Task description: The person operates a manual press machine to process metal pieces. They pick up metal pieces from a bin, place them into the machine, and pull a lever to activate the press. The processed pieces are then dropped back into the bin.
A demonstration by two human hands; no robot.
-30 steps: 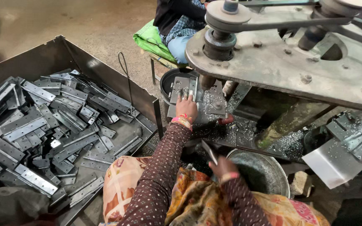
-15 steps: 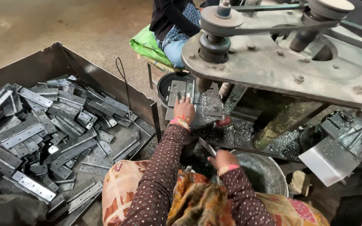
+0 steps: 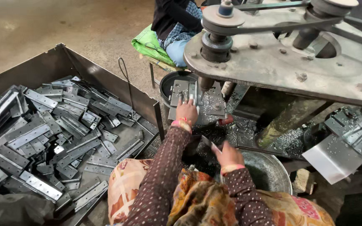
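While the left hand [image 3: 187, 111] presses a grey metal hinge plate [image 3: 180, 93] flat on the machine table [image 3: 214, 109] beneath the spindle [image 3: 206, 83], fingers spread, the right hand [image 3: 228, 153] is clamped on another plate [image 3: 210, 143] above the round pan [image 3: 269, 169]. Beside the left arm, a metal bin [image 3: 105, 81] holds many such plates.

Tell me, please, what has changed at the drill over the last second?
Little has changed. The right hand, holding a hinge, has drawn back slightly from the drill toward the pan. The left hand stays pressed on the hinge plate under the spindle. The bin of hinges is as it was; only the camera shifted.
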